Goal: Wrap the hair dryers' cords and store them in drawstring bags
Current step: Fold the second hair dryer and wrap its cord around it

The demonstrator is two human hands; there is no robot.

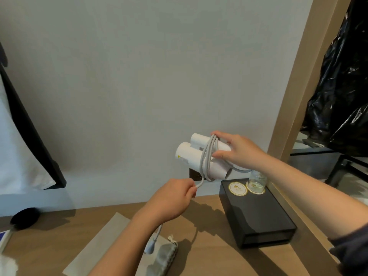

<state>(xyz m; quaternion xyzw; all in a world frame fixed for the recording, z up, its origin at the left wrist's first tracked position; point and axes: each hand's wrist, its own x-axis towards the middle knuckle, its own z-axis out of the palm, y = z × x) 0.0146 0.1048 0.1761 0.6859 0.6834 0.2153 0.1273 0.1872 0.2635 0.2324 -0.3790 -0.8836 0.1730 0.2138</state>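
Drawstring bag (165, 257) lies below the left hand (171, 198), which pinches the grey cord (207, 162). Cord loops encircle the folded white hair dryer (191, 156), gripped aloft by the right hand (239, 152), above a black box (256, 214).

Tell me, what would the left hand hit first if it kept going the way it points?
Probably the cord looped round the white hair dryer, up and right of the left hand; depth is unclear.
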